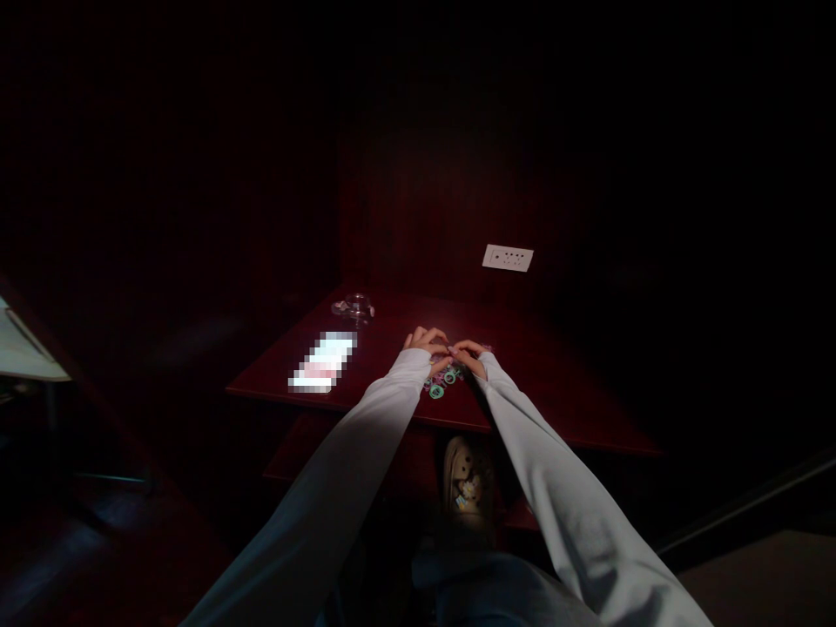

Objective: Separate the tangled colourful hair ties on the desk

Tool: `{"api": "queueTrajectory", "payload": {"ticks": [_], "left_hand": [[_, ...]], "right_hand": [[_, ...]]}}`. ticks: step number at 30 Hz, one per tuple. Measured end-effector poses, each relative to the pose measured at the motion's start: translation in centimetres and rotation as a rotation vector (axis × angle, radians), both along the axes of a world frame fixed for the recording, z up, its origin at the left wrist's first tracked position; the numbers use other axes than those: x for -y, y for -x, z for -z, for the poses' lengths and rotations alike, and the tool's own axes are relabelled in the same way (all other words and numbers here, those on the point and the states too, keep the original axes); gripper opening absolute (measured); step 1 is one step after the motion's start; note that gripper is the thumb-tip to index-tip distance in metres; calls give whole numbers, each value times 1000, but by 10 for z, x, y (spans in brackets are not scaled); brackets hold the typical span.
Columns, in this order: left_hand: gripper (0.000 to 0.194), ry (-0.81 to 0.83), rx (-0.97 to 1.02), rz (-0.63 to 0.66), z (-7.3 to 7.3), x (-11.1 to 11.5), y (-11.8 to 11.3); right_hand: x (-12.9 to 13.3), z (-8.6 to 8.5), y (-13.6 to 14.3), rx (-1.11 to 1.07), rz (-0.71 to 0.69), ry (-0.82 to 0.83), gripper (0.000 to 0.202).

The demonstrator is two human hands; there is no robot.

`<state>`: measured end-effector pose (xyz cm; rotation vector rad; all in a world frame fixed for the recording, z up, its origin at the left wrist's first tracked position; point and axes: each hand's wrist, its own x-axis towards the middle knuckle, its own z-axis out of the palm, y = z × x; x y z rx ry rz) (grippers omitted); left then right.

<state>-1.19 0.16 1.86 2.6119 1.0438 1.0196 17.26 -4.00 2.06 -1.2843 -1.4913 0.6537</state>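
Observation:
Both hands are close together over a small pile of green and pinkish ring-shaped pieces near the front edge of the dark red table. My left hand is at the left of the pile, its fingers curled inward. From the right, my right hand reaches in with bent fingers pressed together at the tips. The fingertips of both hands nearly meet around something small and pinkish, too small to name. Part of the pile is hidden under the hands.
A phone-like bright, pixelated rectangle lies on the table's left side. Behind it is a clear, glass-like object. A white socket plate is on the back panel. Below the table edge shows a clog shoe.

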Motion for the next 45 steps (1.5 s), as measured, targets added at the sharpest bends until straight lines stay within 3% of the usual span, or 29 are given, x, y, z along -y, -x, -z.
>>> {"api": "queueTrajectory", "payload": {"ticks": [7,15,25,34,45], "left_hand": [[10,9,9,-19,4,-5,-5],[12,1,13,-15,3,-5,-5],[10,8,9,3,2,-5,-5],[10,16,25,-1,1,-5,-5],[11,20,31,0,4,-9,-5]], "right_hand": [[-8,8,-4,-59,2,-13,53],[-27,23,-6,-137,121,-34,60],[-25,21,-6,-125,48,-15,55],[-28,22,-7,-129,150,-5,64],[-21,14,-5,-85,199,-11,61]]}}
